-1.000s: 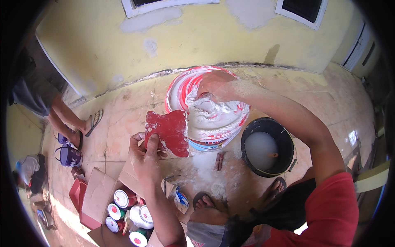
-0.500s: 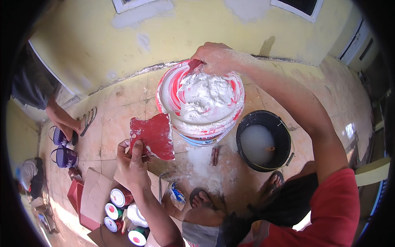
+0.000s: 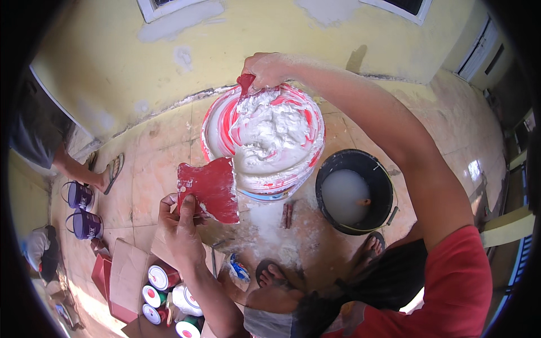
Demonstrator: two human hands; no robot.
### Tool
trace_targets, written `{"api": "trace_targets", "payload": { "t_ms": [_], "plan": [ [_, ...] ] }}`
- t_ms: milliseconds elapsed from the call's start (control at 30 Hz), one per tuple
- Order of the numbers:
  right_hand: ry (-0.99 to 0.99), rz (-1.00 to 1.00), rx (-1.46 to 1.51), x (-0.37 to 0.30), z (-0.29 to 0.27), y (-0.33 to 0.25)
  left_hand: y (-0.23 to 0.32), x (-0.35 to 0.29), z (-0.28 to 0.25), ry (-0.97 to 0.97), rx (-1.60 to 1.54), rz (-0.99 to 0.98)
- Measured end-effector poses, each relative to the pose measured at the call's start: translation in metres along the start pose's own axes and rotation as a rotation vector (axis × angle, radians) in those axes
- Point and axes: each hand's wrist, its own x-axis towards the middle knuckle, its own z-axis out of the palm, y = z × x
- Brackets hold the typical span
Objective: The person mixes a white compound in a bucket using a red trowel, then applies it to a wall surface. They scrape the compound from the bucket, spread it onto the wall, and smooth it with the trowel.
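Note:
My right hand (image 3: 264, 71) is closed on a red scraper (image 3: 245, 83) at the far rim of a round red container. Its blade edge meets the thick white paste (image 3: 273, 132) spread inside the container (image 3: 304, 179); part of the blade is hidden by the hand and paste. Nearer to me, my left hand (image 3: 183, 222) grips a second red scraper (image 3: 211, 188), a flat, wide plate with white smears along its right edge. That plate is held up in front of the container's near left side, thumb on its face.
A black bucket (image 3: 389, 191) of cloudy liquid stands right of the container. Paint tins (image 3: 163, 277) fill a cardboard box (image 3: 128, 270) at lower left. Two purple pails (image 3: 87, 224) and another person's sandalled foot (image 3: 107, 177) are at the left. A yellow wall (image 3: 225, 56) rises beyond.
My right hand and its scraper have moved toward the container's far left rim, exposing more paste. The left hand keeps its hold on the other scraper. The whole view has shifted slightly.

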Motion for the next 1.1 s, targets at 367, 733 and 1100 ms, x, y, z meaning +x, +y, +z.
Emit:
{"api": "trace_targets", "payload": {
  "t_ms": [367, 733, 1100],
  "plan": [
    [-0.183, 0.402, 0.155, -0.022, 0.003, 0.044, 0.004, -0.009, -0.019, 0.087, -0.002, 0.002],
    [0.05, 0.82, 0.64, -0.092, 0.034, 0.015, 0.004, -0.01, -0.018, 0.044, -0.099, 0.005],
    [0.25, 0.91, 1.138, -0.073, 0.075, -0.043, 0.01, -0.014, -0.011, -0.018, -0.113, -0.026]
  ]
}}
